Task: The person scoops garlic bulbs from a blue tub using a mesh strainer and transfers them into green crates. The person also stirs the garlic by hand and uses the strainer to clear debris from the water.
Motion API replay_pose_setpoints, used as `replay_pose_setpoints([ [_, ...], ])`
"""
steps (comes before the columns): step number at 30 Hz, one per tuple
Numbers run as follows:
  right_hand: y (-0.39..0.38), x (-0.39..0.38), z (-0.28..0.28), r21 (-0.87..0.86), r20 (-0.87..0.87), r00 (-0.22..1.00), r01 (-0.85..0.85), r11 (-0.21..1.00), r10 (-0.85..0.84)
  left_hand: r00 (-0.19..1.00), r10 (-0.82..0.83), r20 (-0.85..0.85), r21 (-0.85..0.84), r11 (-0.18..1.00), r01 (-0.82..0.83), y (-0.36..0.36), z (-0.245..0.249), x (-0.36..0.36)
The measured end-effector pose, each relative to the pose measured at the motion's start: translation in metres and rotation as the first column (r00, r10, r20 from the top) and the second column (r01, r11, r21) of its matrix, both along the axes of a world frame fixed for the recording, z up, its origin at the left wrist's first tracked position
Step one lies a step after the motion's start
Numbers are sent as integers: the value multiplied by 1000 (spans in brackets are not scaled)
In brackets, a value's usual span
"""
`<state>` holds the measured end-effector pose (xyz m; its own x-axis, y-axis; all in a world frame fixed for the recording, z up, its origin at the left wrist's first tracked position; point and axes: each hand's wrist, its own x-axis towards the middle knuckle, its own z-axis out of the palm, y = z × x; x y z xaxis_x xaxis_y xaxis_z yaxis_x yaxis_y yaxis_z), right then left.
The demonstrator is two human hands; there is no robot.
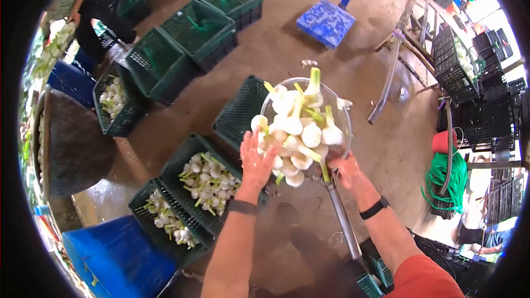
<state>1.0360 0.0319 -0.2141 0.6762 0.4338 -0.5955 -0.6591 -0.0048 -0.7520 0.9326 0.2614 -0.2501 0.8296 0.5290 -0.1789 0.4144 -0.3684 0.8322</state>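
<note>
A long-handled mesh strainer (343, 219) heaped with white garlic bulbs (295, 127) is held up in front of me. The bulbs have short green stems. My right hand (346, 170) grips the strainer's rim close to where the metal handle joins it; some fingers are hidden behind the rim. Against the left side of the heap rests my left hand (258, 159), fingers spread and touching the bulbs. Below and left of it, a green crate (182, 157) holds more garlic, with another part-filled crate (142, 196) beside it.
A green crate (237, 107) lies just beyond the strainer. More crates (199, 30) stand in a row at upper left, near another person (74, 16). A blue barrel (118, 256) is at lower left. A blue platform scale (327, 22) and wooden stand (406, 38) are farther off.
</note>
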Motion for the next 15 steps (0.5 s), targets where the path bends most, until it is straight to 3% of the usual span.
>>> replay_pose_setpoints([
  [1, -1, 21, -22, -17, 130, 990, -53, 998, 55, 1000, -15, -23, -6, 1000, 15, 2, -15, 17],
  [4, 3, 62, -77, 41, 187, 982, -39, 998, 31, 997, -74, 14, -122, 990, 75, 1, -48, 60],
  [8, -1, 80, -119, 45, 122, 992, -27, 999, 21, 986, -135, 93, -69, 988, 142, -15, -89, 102],
  [10, -7, 81, -133, 33, 77, 997, -15, 999, 13, 996, -95, -1, -251, 964, 91, -21, -108, 113],
  [14, -6, 78, -147, -143, 202, 975, -64, 988, 93, 987, -88, -135, -264, 963, 50, -28, -140, 117],
  [15, -7, 77, -146, -145, 188, 978, -60, 988, 87, 994, -11, -113, -355, 934, -30, -30, -150, 118],
])
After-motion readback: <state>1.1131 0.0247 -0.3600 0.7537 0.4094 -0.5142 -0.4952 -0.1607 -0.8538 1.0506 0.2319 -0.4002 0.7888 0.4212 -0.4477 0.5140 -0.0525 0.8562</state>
